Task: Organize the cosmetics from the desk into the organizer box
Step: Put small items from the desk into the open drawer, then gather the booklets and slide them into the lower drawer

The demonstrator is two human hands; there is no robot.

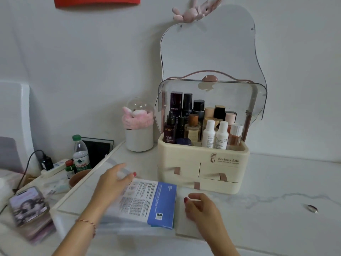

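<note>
A stack of flat blue-and-white mask packets lies on the desk in front of the cream organizer box. The box's clear lid is raised, and several bottles stand upright in its top compartment. Its three drawers with brown pull tabs look closed. My left hand rests on the left part of the stack, thumb over the far edge of a blurred top packet. My right hand hovers at the stack's right edge with its fingers curled and thumb apart, holding nothing that I can see. A cream panel shows under the stack's right end.
A white jar with a pink fluffy band and clear dome stands left of the box. Further left are a water bottle, a power strip, a brown cup and a phone. A small silver object lies far right.
</note>
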